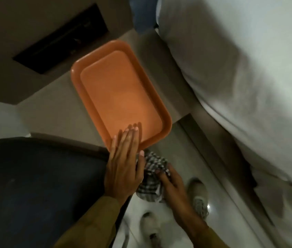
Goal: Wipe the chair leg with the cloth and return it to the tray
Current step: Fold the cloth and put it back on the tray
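Orange plastic tray (pixel 95 68) lies bare on the pale worktop (pixel 168 72), one corner hanging out over the near edge, which looks handy for dropping something back into it from below. Just near of that corner the checked cloth (pixel 152 178) is bunched in the right hand (pixel 173 185), whose fingers (pixel 163 176) are curled and pinching its folds, so the cloth is off the tray and held above the floor (pixel 218 221). The left hand (pixel 123 167) is flat with its fingers (pixel 129 138) straight and pressed together, tips resting over the tray's near rim and the thumb touching the cloth; my guess is that it steadies the tray or helps gather the cloth. A dark chair seat (pixel 39 185) fills the near left, but its leg is hidden, so whether wiping is done cannot be told. Two light shoes (pixel 198 196) stand on the floor, and white bedding (pixel 249 77) runs along the right. No brand, label or writing can be read anywhere
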